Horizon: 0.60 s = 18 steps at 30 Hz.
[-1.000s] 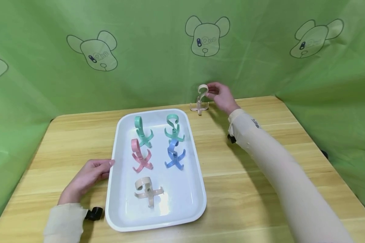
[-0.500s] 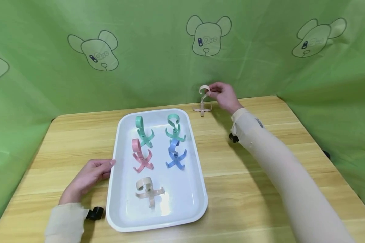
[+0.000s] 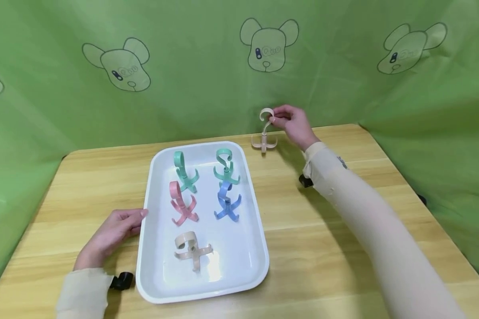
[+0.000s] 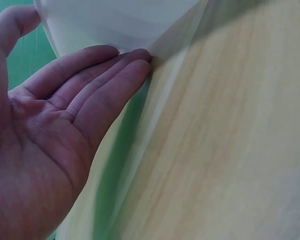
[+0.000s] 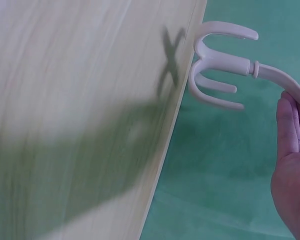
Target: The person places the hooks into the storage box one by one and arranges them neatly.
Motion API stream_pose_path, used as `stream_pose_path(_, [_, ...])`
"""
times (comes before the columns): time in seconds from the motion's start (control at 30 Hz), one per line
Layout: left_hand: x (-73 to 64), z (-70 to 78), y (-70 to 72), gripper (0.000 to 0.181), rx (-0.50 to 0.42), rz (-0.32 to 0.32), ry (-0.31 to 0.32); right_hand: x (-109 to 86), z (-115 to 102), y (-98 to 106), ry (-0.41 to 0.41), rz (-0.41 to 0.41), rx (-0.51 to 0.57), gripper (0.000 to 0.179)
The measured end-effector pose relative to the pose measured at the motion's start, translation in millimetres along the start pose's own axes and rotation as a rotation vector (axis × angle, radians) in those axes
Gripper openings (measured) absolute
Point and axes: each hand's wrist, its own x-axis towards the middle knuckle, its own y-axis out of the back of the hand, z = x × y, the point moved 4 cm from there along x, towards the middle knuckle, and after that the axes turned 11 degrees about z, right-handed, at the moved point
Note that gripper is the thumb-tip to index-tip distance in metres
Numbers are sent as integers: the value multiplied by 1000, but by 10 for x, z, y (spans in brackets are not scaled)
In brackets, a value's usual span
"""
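My right hand (image 3: 297, 126) pinches the curved stem of a beige rotating hanger hook (image 3: 264, 142) at the table's back edge. It stands nearly upright, with its prongs at the bottom; in the right wrist view the same hook (image 5: 225, 64) shows its prongs and a shadow on the wood. My left hand (image 3: 117, 230) holds the left side of a white tray (image 3: 263, 248), thumb on the rim and fingers against the outer wall. Inside the tray stand two green hooks (image 3: 187, 181) (image 3: 226, 173), a pink hook (image 3: 185, 212), a blue hook (image 3: 227, 208) and another beige hook (image 3: 194, 252).
The tray rests on a wooden table (image 3: 323, 257). A green curtain (image 3: 199, 88) printed with bear heads hangs behind and at both sides. Each wrist carries a small black device, such as the wrist camera (image 3: 122, 281) by the left sleeve.
The beige hook in my right hand has shifted slightly right relative to the tray and turned a little. My left hand stays at the tray's rim.
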Motion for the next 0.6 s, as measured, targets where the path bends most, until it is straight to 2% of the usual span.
stream_pose_path(0.27, [8, 13, -3, 51, 12, 4, 7, -111, -89, 10, 14, -14, 38, 29])
stream_pose_path(0.6, [-11, 15, 22, 50, 7, 15, 23, -264, -138, -14, 30, -34, 13, 29])
